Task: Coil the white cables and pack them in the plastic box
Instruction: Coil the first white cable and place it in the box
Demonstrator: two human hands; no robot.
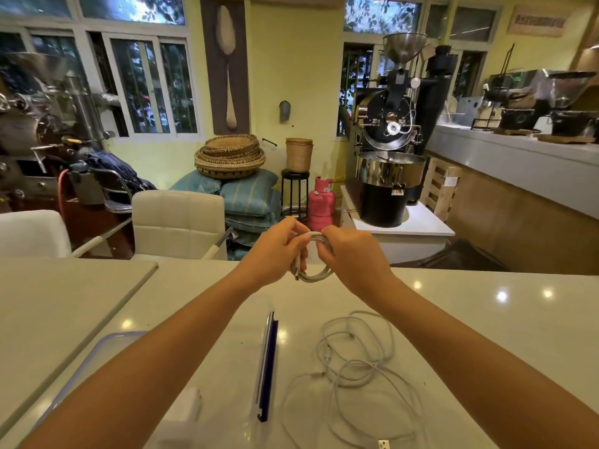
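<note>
A coiled white cable (312,276) hangs in the air above the far edge of the white table (470,319). My left hand (278,251) pinches its left side and my right hand (350,254) grips its top right. Loose white cables (353,367) lie tangled on the table to the right of centre, with a plug end (383,444) near the bottom edge. The clear plastic box (223,367) stands under my left forearm, its right wall with a blue clip (267,367). A white adapter (186,406) lies inside it.
A clear lid with a blue rim (97,354) lies to the left of the box. White chairs (178,222) stand behind the table. A coffee roaster (389,150), a pink gas cylinder (321,204) and baskets (230,155) stand further back.
</note>
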